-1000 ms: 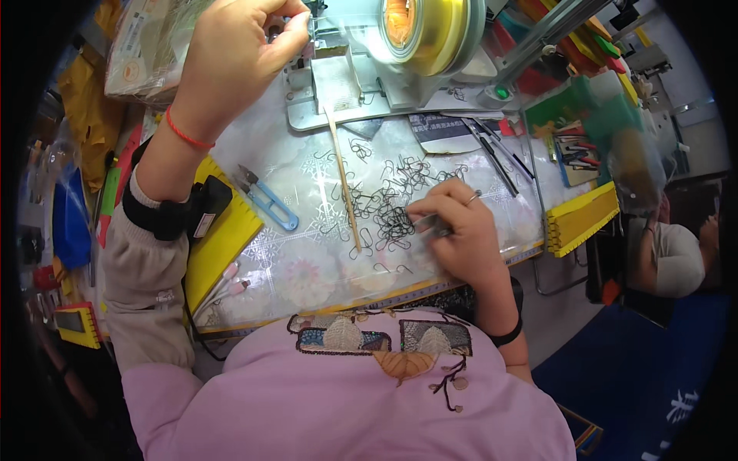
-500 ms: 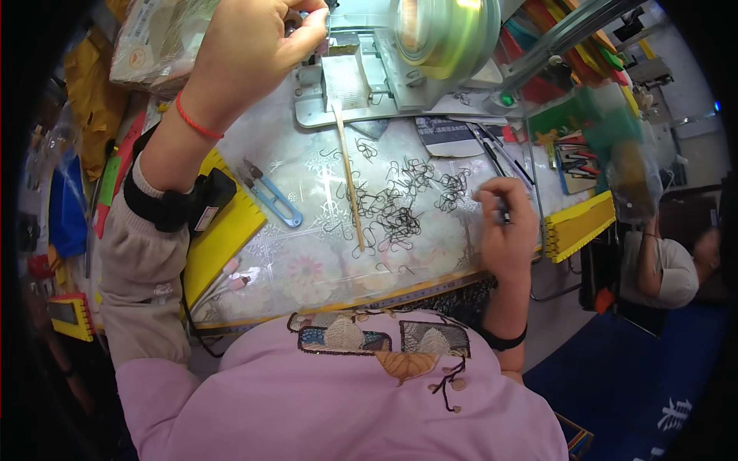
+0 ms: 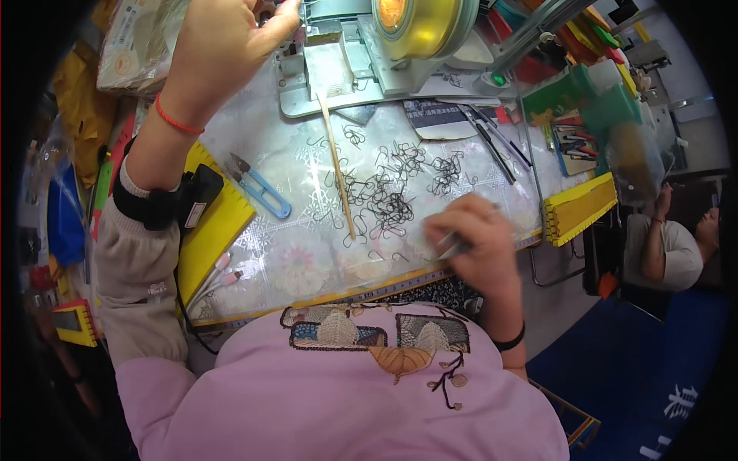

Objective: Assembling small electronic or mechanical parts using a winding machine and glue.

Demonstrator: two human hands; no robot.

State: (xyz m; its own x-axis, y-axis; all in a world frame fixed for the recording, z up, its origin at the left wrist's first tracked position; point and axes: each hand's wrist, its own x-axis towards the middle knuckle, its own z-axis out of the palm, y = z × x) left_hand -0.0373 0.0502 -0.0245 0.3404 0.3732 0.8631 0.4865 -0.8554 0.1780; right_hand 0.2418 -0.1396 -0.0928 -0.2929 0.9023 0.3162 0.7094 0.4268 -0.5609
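My left hand (image 3: 219, 58) reaches up to the top edge beside a metal device (image 3: 327, 65) with a yellow-green spool (image 3: 430, 27). Its fingers are curled closed; the fingertips are partly cut off, so what they pinch does not show. My right hand (image 3: 478, 238), smeared by motion, is closed around a small grey metal tool (image 3: 455, 247) whose kind is unclear. It hovers low over the tabletop, just right of a loose pile of dark fish hooks (image 3: 388, 207). A thin wooden stick (image 3: 338, 169) lies along the pile's left side, its far end against the device.
Blue-handled thread snips (image 3: 265, 196) lie on the left, beside a yellow board (image 3: 219, 223). Pens (image 3: 492, 146) and a dark printed sheet (image 3: 438, 119) rest right of the device. A yellow notched board (image 3: 580, 207) stands at the right edge. Another person (image 3: 665, 250) sits at far right.
My right hand has moved left and slightly down, toward the hooks, carrying the metal tool. My left hand has shifted slightly left and up with the view.
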